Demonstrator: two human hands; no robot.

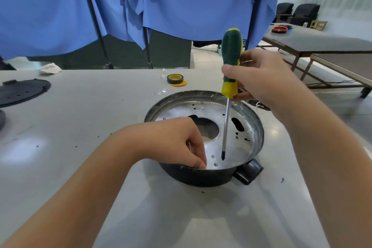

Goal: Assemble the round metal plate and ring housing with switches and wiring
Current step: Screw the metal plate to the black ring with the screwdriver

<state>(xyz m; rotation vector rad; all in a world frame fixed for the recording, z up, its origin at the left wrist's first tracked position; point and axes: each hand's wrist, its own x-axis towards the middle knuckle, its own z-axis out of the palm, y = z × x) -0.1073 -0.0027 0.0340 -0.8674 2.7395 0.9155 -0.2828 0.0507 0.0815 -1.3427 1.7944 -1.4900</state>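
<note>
A round metal plate [225, 127] is seated inside a dark ring housing [193, 175] at centre right of the frame, on a pale table [80, 119]. A screwdriver [230, 70] is held upright by the right hand [259, 78], fingers wrapped round its green and yellow handle, its tip just above the plate's near edge. The left hand [177, 143] is lowered into the housing, fingertips pinched together at the plate; what is pinched cannot be told. A roll of tape [175, 79] is seen behind the housing.
</note>
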